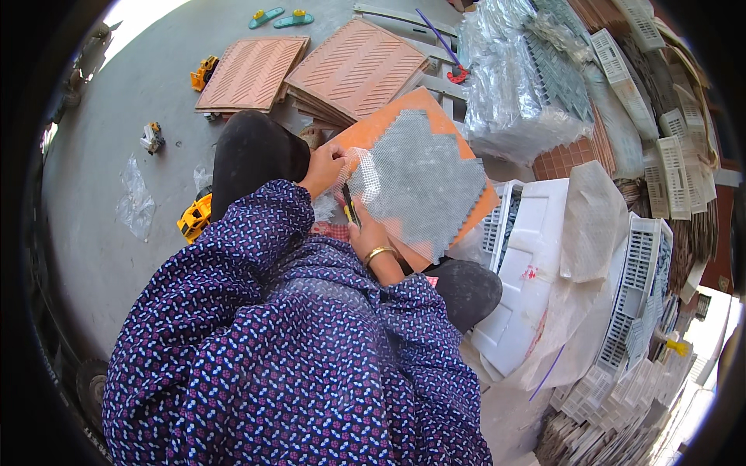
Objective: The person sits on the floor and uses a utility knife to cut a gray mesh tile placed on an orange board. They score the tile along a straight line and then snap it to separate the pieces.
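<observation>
An orange board (404, 109) rests tilted on my knees, covered by a grey mosaic sheet (423, 179) with a white mesh backing. My left hand (325, 167) pinches the sheet's near left corner at the board's edge. My right hand (365, 229), with a gold bangle on the wrist, holds a thin dark and yellow tool (350, 206) against the sheet's lower edge. My blue patterned sleeves fill the lower part of the view.
Stacked ribbed terracotta boards (353, 66) lie on the concrete floor ahead. Plastic-wrapped mosaic sheets (528, 85) pile up at the right. White plastic crates (536, 264) stand right of my knee. A yellow toy vehicle (194, 216) and a plastic scrap (134, 203) lie at the left.
</observation>
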{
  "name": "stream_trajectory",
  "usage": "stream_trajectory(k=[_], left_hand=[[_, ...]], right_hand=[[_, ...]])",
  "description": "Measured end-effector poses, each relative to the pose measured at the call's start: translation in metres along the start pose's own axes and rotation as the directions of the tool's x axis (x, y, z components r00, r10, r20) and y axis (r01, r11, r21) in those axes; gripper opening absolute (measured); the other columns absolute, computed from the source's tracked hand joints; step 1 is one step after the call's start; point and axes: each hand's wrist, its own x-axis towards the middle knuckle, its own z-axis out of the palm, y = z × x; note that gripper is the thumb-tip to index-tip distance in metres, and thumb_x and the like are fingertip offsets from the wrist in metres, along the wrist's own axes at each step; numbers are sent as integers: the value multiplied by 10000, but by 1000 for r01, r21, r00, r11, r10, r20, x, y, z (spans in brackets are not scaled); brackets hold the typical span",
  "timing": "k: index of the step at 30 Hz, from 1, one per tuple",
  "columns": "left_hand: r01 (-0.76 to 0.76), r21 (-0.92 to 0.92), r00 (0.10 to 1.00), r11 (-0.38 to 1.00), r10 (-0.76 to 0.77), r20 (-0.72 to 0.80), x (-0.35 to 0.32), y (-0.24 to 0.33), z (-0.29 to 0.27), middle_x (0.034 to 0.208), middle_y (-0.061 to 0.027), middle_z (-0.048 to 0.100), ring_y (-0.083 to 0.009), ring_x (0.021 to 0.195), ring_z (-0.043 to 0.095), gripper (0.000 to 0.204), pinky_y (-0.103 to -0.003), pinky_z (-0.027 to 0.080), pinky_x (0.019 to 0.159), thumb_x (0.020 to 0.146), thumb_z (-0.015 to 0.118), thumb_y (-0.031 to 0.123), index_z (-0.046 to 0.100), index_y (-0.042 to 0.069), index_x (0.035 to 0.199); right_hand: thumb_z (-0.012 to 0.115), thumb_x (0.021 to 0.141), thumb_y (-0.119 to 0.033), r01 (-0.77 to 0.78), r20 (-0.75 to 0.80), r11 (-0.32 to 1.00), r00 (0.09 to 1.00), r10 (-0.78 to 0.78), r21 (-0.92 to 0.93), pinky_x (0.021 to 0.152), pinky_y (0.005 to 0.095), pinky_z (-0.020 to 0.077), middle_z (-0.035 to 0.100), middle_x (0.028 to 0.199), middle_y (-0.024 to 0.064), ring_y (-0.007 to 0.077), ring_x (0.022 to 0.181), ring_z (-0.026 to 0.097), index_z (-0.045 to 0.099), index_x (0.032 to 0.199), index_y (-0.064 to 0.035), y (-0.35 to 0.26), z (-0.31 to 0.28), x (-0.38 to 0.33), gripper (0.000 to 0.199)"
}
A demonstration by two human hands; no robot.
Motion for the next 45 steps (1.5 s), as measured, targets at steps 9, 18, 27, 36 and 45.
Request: stream_trajectory(k=[9,18,27,36,45], left_hand=[[80,-203,996,976,-71,50,13,-31,6,659,-33,566,-72,582,506,78,-200,397,518,719,558,29,569,-22,779],[32,-177,998,984,-22,61,7,-18,1,646,-29,548,-72,603,487,90,-216,393,538,723,549,37,560,-26,787],[-419,243,730,875,165,664,-30,21,-42,780,-131,592,-257,740,571,169,-308,442,654,661,527,-5,614,18,804],[-136,365,971,921,52,232,-30,18,-38,950,-184,549,-303,894,524,268,-340,408,769,705,561,96,541,-14,949],[530,-104,810,841,-467,354,-55,-17,-7,683,-81,572,-138,648,527,162,-262,418,547,786,512,101,583,-45,782]], right_hand=[[490,753,-147,167,-104,985,981,-162,42,739,440,422,552,879,258,413,802,532,325,1246,-129,8,11,11,520],[494,744,-166,87,-33,994,995,-90,-61,707,423,440,572,832,225,401,751,548,355,1226,-105,4,20,30,506],[434,801,-93,-106,-109,850,976,187,516,441,295,458,551,650,106,184,487,545,217,1305,-153,15,-53,5,552],[546,735,-155,-98,-318,995,943,104,36,532,360,457,564,698,146,281,607,567,373,1145,-30,36,-76,36,462],[633,651,-157,41,-484,827,794,-367,-560,765,398,423,547,944,207,347,860,537,469,979,13,93,-141,115,405]])
